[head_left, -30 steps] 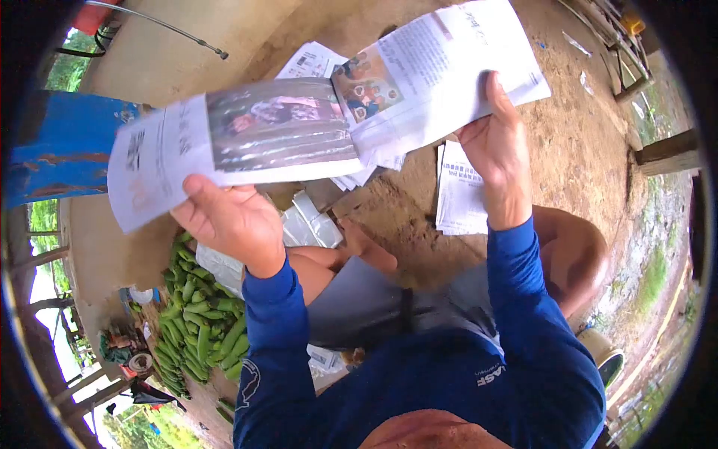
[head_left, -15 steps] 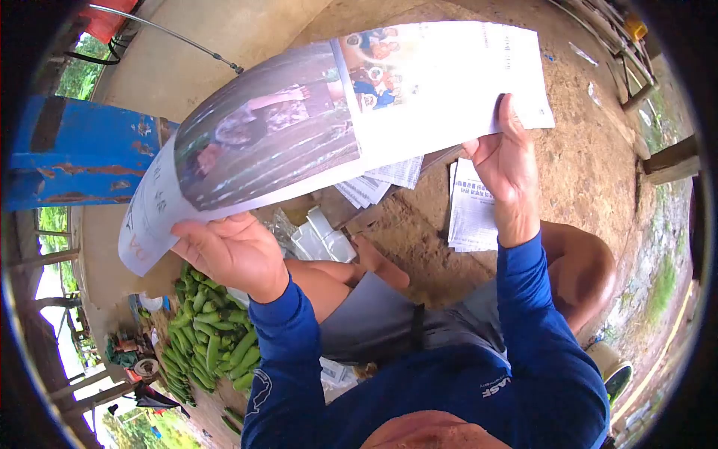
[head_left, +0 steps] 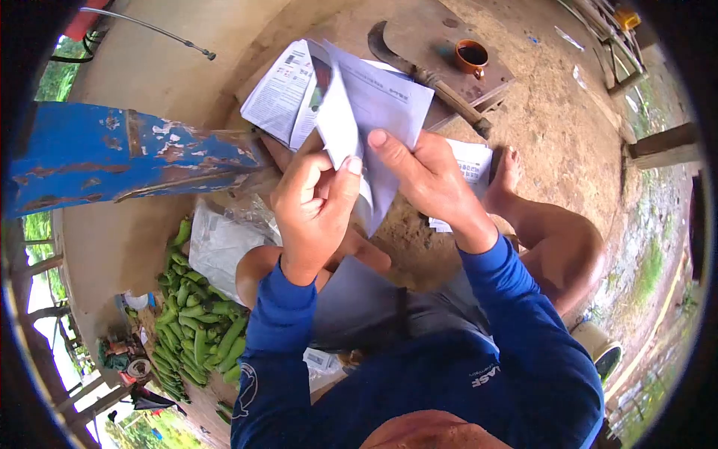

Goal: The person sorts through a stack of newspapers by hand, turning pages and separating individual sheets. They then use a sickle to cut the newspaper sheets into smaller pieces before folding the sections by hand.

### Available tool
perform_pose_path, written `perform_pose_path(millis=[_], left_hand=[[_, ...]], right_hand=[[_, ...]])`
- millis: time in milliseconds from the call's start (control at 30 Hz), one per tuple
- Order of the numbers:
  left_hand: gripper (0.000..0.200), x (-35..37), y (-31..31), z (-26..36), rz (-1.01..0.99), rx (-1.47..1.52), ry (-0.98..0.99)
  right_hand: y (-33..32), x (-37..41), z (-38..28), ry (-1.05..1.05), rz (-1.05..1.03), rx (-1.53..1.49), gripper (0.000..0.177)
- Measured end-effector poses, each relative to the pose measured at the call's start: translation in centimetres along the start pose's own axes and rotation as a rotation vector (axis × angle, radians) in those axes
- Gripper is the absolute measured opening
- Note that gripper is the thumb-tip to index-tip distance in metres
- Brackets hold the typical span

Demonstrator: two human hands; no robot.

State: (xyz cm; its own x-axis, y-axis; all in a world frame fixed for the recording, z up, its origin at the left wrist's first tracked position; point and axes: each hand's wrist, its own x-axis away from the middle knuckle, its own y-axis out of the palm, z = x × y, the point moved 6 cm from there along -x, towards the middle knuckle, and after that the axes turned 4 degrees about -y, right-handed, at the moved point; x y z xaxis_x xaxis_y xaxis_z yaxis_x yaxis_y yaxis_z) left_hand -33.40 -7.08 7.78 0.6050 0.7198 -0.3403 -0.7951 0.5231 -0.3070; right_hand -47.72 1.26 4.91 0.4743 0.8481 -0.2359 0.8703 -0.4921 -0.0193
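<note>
I see the newspaper point(head_left: 372, 93) folded into a thick wad, held up in front of the person's chest, above the lap and the dirt floor. Its long axis runs from a narrow lower end between the two hands up and away from the person. The loose page edges fan open at the far end, towards the wooden board point(head_left: 419, 34). A printed page faces left and a plain pale sheet faces right.

The left hand point(head_left: 314, 206) pinches the near fold, with thumb and forefinger pressed together on the paper and the other fingers curled in. The right hand point(head_left: 422, 176) clamps the right-hand sheet, thumb on top and fingers closed behind it. The two thumbs are just beside each other.

A second newspaper point(head_left: 471, 161) lies flat on the ground just beyond the right hand, near a bare foot point(head_left: 507, 176). On the board a curved knife point(head_left: 430, 75) lies near a brown cup point(head_left: 473, 56). To the left is a chipped blue beam point(head_left: 112, 153), with plastic bags point(head_left: 221, 243) and a heap of green bananas point(head_left: 198, 329) below it.
</note>
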Motion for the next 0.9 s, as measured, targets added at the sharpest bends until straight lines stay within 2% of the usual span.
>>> perform_pose_path(millis=[133,167,267,333,533,633,733,900], left_hand=[[0.031,-0.5,1.0,1.2,-0.091,0.115,0.057],[0.042,-0.4,1.0,1.1,-0.134,0.174,0.005],[0.049,-0.3,1.2,1.0,-0.136,0.241,-0.024],[0.052,-0.3,1.2,0.9,-0.144,0.233,-0.041],[0.056,0.0,1.1,0.7,-0.132,0.26,-0.064],[0.058,-0.1,0.9,1.1,-0.146,0.19,-0.052],[0.06,-0.2,0.7,1.2,-0.152,0.165,-0.053],[0.062,-0.1,0.5,1.3,-0.151,0.166,-0.089]], right_hand=[[-0.1,-0.1,-0.5,0.005,-0.099,-0.03,0.042],[-0.1,-0.1,-0.8,-0.021,-0.113,-0.042,0.042],[-0.1,0.0,-1.4,-0.057,-0.181,-0.068,0.044],[-0.3,0.0,-1.4,-0.027,-0.256,-0.07,0.045],[-0.3,0.2,-0.7,0.054,-0.309,-0.154,0.046],[0.0,0.2,-1.2,-0.017,-0.28,-0.163,0.045],[0.2,0.4,-1.0,0.051,-0.306,-0.17,0.045],[0.1,0.3,-1.8,0.005,-0.337,-0.106,0.044]])
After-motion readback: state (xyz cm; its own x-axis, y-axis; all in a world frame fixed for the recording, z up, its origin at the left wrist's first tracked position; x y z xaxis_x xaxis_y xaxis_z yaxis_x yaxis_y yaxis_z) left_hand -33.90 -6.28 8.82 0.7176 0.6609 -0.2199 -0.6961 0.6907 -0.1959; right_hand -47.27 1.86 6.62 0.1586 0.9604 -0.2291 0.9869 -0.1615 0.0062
